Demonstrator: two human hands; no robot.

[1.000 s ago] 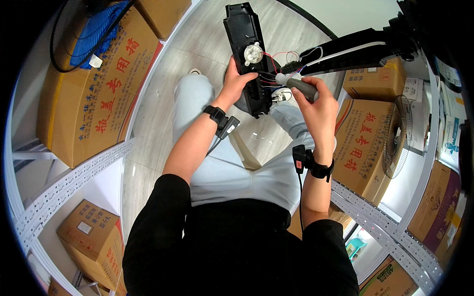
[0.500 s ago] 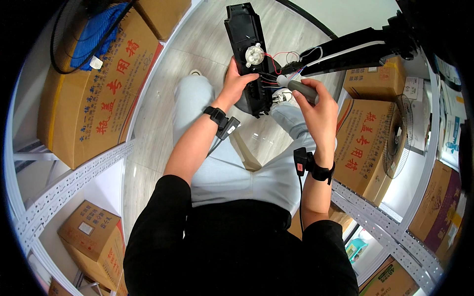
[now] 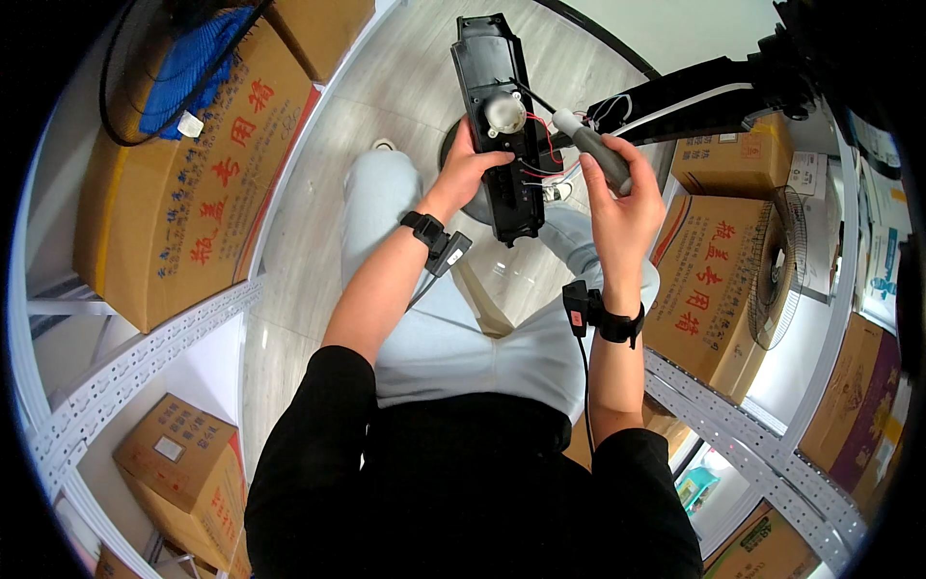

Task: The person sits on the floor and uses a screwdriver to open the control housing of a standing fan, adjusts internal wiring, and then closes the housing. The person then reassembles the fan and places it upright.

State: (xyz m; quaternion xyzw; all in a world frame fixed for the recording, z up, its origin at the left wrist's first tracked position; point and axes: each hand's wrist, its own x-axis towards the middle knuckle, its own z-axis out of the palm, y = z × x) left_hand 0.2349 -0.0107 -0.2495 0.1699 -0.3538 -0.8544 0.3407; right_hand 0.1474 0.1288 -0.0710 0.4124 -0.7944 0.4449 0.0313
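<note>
A long black plastic panel with a round clear part, red and white wires and a connector strip is held upright by my left hand, whose thumb lies across its face. My right hand grips a screwdriver with a grey handle and white collar; its dark shaft slants up-left toward the panel, just above the round part. The wires run toward a long black stand arm at upper right. A round dark base shows partly behind the panel, between my legs.
Cardboard boxes fill shelves on the left and right. A black ring with blue mesh sits atop the left box. A wire fan grille leans at the right. Perforated metal beams edge the shelves; grey floor shows around my legs.
The panel and my left hand have shifted slightly right and down. The screwdriver has tilted, its collar rising and its shaft swinging from beside my left thumb to above the round part.
</note>
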